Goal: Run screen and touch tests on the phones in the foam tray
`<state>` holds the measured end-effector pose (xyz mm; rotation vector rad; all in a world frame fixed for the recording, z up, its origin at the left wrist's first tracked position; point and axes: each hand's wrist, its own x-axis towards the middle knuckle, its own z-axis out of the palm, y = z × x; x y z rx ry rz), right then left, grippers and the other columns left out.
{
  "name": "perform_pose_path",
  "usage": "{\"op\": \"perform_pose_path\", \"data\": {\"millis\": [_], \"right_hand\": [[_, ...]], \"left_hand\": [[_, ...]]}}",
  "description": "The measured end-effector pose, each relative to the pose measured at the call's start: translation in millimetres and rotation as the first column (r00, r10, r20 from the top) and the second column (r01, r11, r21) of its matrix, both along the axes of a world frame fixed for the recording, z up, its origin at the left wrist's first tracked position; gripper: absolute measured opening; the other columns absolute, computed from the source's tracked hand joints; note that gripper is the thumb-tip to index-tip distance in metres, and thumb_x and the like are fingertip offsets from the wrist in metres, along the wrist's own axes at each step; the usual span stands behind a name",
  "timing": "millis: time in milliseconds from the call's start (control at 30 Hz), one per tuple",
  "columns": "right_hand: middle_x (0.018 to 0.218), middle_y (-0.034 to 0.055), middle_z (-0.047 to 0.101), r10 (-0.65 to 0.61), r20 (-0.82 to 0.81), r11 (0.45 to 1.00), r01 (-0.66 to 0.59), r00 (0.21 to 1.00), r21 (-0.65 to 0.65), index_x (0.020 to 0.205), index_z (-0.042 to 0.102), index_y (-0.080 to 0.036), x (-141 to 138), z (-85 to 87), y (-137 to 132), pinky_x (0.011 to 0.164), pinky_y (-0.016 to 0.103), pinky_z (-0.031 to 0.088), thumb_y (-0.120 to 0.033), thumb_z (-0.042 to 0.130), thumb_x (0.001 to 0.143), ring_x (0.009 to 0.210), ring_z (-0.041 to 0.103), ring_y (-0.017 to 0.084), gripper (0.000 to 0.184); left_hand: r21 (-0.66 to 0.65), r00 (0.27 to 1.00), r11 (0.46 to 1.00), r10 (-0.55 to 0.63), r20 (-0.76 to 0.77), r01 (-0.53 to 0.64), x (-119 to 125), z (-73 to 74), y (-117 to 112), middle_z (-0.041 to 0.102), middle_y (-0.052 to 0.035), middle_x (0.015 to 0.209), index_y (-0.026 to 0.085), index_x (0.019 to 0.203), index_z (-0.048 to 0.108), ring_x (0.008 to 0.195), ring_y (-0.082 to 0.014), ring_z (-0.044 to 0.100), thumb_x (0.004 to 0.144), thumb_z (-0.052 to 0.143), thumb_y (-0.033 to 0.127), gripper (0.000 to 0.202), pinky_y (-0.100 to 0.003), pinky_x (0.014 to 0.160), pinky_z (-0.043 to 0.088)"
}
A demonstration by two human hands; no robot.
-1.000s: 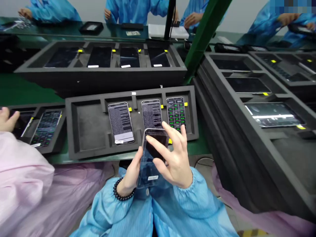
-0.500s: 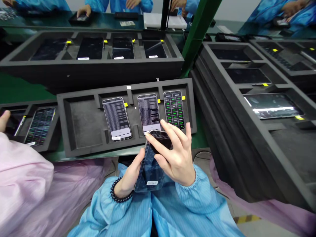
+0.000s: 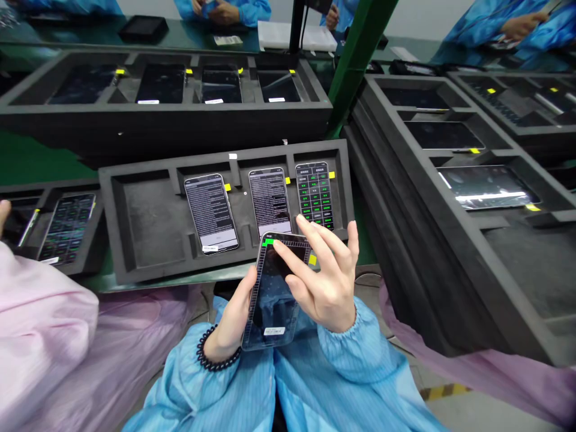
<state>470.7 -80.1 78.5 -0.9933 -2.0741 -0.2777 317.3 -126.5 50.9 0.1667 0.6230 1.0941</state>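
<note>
Phone (image 3: 270, 300) lies grasped in the left hand (image 3: 230, 319), before the near edge of the tray (image 3: 153, 222); the right hand (image 3: 324, 282), gripping nothing, points near the phone's top. Probably light, stiff, slick, fragile: best held by its sides.

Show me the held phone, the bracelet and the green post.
Held phone (image 3: 272, 294): head view, middle of its screen.
Bracelet (image 3: 203, 358): head view, lower-left coils.
Green post (image 3: 357, 60): head view, middle of its length.

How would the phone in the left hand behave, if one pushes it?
The phone is probably stiff: its slab looks flat, without bend. Its screen may be slippery, because it shines with reflections. Rolling seems unlikely, given the flat, straight-edged shape.
</note>
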Motion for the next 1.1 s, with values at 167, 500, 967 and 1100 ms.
{"op": "perform_pose_path", "data": {"millis": [167, 500, 967, 1100], "right_hand": [[0.145, 0.0086, 0.06, 0.013, -0.043, 1.0, -0.014, 0.999, -0.013, 0.121, 0.074, -0.025, -4, 1.3, -1, 0.127, 0.057, 0.023, -0.037, 0.031, 0.108, 0.129, 0.056, 0.025, 0.047], [0.146, 0.0065, 0.058, 0.11, -0.079, 0.994, -0.109, 0.991, 0.01, 0.124, 0.073, -0.027, -12, 6.8, -5, 0.128, 0.055, 0.024, -0.04, 0.026, 0.108, 0.127, 0.056, 0.023, 0.051], [0.144, 0.0081, 0.058, 0.095, -0.14, 0.995, -0.092, 0.986, 0.031, 0.117, 0.076, -0.025, -13, 4.6, -4, 0.126, 0.055, 0.028, -0.037, 0.026, 0.108, 0.125, 0.055, 0.023, 0.052], [0.142, 0.0096, 0.058, 0.096, -0.15, 0.995, -0.092, 0.984, 0.033, 0.115, 0.075, -0.024, -12, 3.9, -3, 0.125, 0.055, 0.028, -0.037, 0.027, 0.109, 0.125, 0.054, 0.023, 0.05]], "left_hand": [[0.033, 1.0, 0.999, 0.013, -0.016, -0.012, 0, -3.8, -4, 0.062, -0.0015, 0.143, 0.022, 0.139, 0.065, 0.154, -0.023, 0.03, 0.102, 0.045, 0.035, 0.044, -0.037, 0.131, 0.015], [-0.001, 0.965, 0.993, 0.111, -0.239, -0.114, -6, -17.0, -11, 0.068, 0.004, 0.136, 0.027, 0.126, 0.073, 0.154, -0.0153, 0.028, 0.097, 0.054, 0.029, 0.035, -0.025, 0.127, 0.023], [0.085, 0.995, 0.995, 0.049, -0.084, -0.042, -4, -0.9, -7, 0.063, 0.0011, 0.143, 0.025, 0.137, 0.066, 0.155, -0.0207, 0.027, 0.1, 0.046, 0.033, 0.042, -0.036, 0.131, 0.014], [0.096, 0.996, 0.995, 0.039, -0.078, -0.032, -4, 2.1, -7, 0.063, 0.0006, 0.143, 0.023, 0.134, 0.068, 0.156, -0.0202, 0.025, 0.101, 0.044, 0.032, 0.043, -0.036, 0.131, 0.011]]}}
